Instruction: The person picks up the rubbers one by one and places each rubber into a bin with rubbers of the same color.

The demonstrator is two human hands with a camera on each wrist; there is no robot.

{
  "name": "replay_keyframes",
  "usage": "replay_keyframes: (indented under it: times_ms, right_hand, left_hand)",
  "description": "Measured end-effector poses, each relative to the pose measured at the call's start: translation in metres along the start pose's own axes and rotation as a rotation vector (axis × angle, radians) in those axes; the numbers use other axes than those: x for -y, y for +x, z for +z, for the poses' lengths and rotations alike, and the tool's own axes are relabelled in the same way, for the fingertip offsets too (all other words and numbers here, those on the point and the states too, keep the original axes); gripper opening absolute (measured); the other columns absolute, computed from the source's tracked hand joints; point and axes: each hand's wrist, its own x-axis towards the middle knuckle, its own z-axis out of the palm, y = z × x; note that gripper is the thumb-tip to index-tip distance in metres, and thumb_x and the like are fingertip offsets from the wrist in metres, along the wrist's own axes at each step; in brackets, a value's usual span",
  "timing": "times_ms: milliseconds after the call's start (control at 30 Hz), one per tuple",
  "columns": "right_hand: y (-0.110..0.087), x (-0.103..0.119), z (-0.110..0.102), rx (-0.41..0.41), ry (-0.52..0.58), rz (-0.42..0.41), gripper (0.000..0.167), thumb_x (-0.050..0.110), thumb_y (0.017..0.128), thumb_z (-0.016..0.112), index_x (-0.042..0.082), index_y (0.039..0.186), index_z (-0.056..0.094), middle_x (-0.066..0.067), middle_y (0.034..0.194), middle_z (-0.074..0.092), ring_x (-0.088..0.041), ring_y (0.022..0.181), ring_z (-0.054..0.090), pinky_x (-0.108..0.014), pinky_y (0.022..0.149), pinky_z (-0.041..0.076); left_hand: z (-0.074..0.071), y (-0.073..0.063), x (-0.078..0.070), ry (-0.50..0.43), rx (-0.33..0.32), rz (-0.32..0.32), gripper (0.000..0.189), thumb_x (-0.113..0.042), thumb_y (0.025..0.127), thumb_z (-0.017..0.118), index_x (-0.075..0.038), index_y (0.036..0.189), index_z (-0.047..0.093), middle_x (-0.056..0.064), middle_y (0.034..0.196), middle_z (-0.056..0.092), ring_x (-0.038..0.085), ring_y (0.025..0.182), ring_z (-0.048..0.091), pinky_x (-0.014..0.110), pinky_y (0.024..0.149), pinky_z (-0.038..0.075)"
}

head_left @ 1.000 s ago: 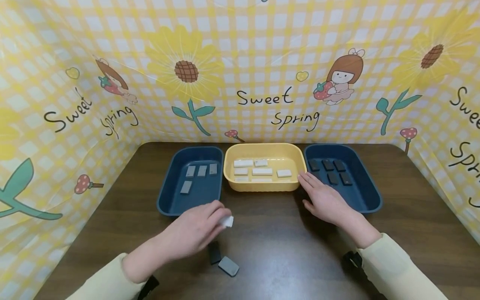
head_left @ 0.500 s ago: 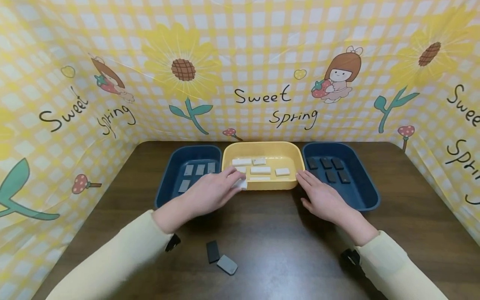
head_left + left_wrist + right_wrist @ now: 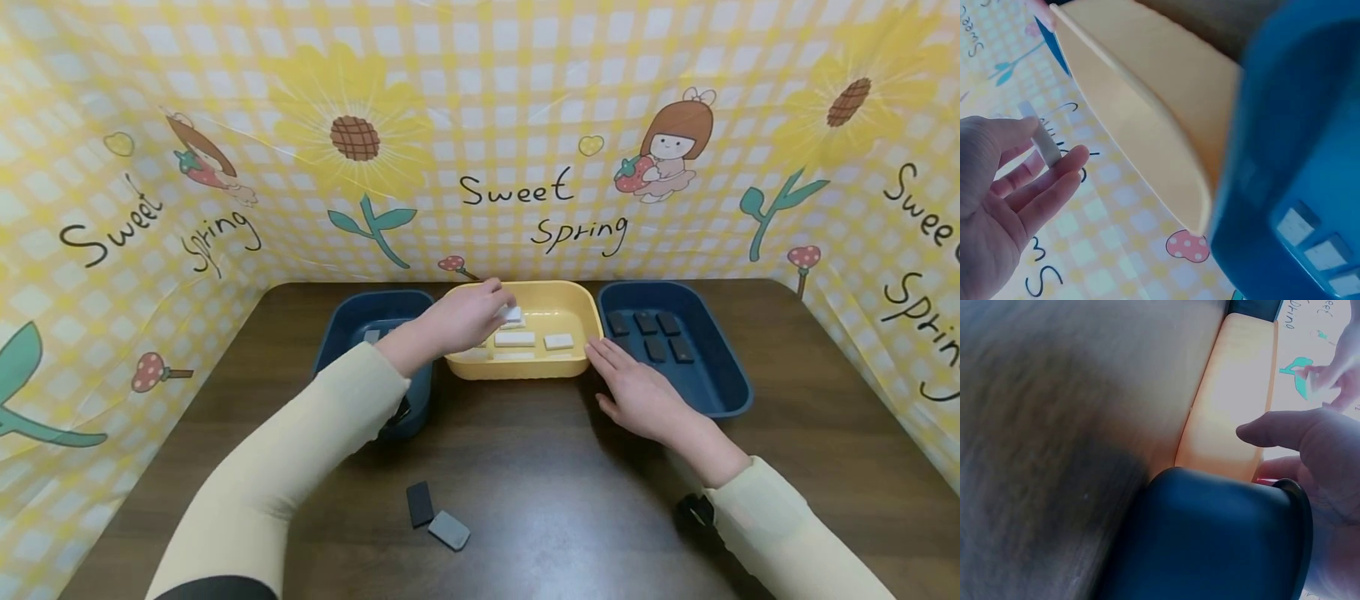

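Over the left part of the yellow tray (image 3: 517,370), my left hand (image 3: 467,321) pinches a small white rectangular block (image 3: 1046,144) between thumb and fingers, as the left wrist view shows. Several white blocks (image 3: 514,339) lie inside that tray, some hidden by the left hand. My right hand (image 3: 639,390) has its fingers extended, fingertips at the yellow tray's right front corner. Nothing is held in it. In the right wrist view its thumb (image 3: 1272,428) points out across the tray's side.
A blue tray (image 3: 422,408) with grey blocks stands left, partly under the left forearm. To the right, another blue tray (image 3: 708,379) contains several black blocks (image 3: 656,348). One black block (image 3: 420,504) and one grey block (image 3: 449,531) lie on the table near the front.
With the white block, my left hand has moved from above the table near the front, forward and right, over the yellow tray. The right hand stays at the tray's corner.
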Motion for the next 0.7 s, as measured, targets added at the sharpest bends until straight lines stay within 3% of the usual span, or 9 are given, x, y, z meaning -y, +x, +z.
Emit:
replay_keyframes:
  times_ms: [200,333,500,700]
  right_hand:
    - [0.001,-0.001,0.001,0.003,-0.003,0.001,0.068,0.012,0.087,0.072,-0.007,0.143,0.04,-0.023,0.149,0.037,-0.036,0.138,0.034,-0.05,0.101,0.04]
    - [0.001,-0.002,0.002,-0.006,-0.001,-0.002,0.068,0.012,0.086,0.072,-0.007,0.143,0.04,-0.023,0.149,0.037,-0.036,0.137,0.034,-0.049,0.101,0.041]
    - [-0.001,-0.001,0.002,-0.013,0.016,-0.007,0.069,0.012,0.086,0.072,-0.007,0.144,0.04,-0.023,0.15,0.036,-0.037,0.137,0.034,-0.05,0.1,0.041]
    - [-0.001,0.0,0.002,-0.014,0.026,-0.008,0.07,0.012,0.087,0.072,-0.006,0.145,0.038,-0.022,0.15,0.036,-0.036,0.138,0.033,-0.05,0.1,0.041]
  left_hand:
    - [0.004,0.041,-0.001,0.064,-0.005,-0.012,0.025,-0.012,0.094,0.056,-0.003,0.116,0.064,0.01,0.108,0.061,0.022,0.09,0.06,0.036,0.081,0.05]
    - [0.007,0.064,-0.004,0.095,0.034,-0.024,0.018,-0.012,0.092,0.056,-0.003,0.106,0.063,0.008,0.1,0.062,0.022,0.089,0.059,0.037,0.081,0.049]
    - [0.017,0.089,-0.012,0.148,0.097,-0.029,0.012,-0.013,0.092,0.058,-0.006,0.101,0.062,0.006,0.094,0.064,0.022,0.087,0.059,0.035,0.079,0.049]
    - [0.031,0.107,-0.021,0.155,0.175,-0.065,0.016,-0.009,0.098,0.053,-0.006,0.11,0.063,0.007,0.107,0.064,0.022,0.102,0.06,0.033,0.09,0.047]
